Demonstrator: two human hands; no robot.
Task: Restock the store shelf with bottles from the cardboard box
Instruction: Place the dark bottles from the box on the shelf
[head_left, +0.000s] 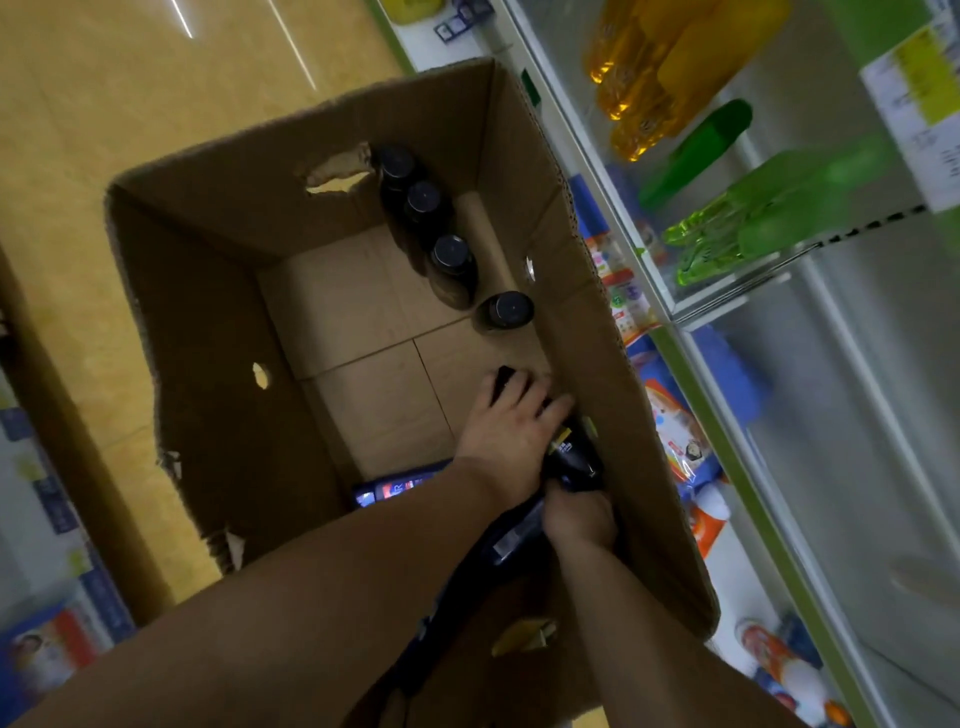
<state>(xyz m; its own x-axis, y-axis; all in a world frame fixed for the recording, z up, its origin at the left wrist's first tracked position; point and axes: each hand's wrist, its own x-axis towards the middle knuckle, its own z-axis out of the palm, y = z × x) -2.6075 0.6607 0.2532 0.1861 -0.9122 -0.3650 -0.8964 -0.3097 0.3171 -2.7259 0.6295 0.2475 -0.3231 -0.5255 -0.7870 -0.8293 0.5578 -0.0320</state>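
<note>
An open cardboard box (208, 322) stands on the floor below me. Several dark bottles with black caps (452, 254) stand upright in a row toward its far right side. My left hand (509, 421) reaches down by the right wall, its fingers curled over the top of a dark bottle (505, 375). Just behind it, my right hand (576, 519) grips another dark labelled bottle (571, 454) that lies tilted against the wall. My forearms hide the near part of the box.
The store shelf (675, 317) runs along the right, with yellow bottles (639, 78) and green bottles (737, 223) on glass levels and colourful packets (675, 426) lower down. A flat blue-and-red item (395, 488) lies on the box bottom. Yellow floor lies to the left.
</note>
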